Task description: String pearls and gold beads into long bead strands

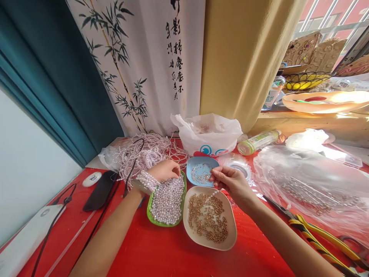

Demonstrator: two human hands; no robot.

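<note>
My left hand [167, 170] is over a green tray [148, 215] full of pearly pink-white beads [168, 202], its fingers curled in near the far edge. Whatever those fingertips grip is hidden. Several strands of pearl beads [147, 181] wrap my left wrist. My right hand [229, 179] pinches a thin strand of pale beads [213, 195], which hangs over a cream tray [232, 231] of gold beads [209, 219]. Just beyond its fingertips is a blue dish [191, 163] with small metal pieces [200, 175].
A heap of bead strands [147, 154] lies behind the green tray, beside a white plastic bag [210, 134]. A phone [100, 192] and cables are at left. Yellow-black pliers [308, 227] and clear plastic bags [311, 188] lie at right, near a bottle [259, 142].
</note>
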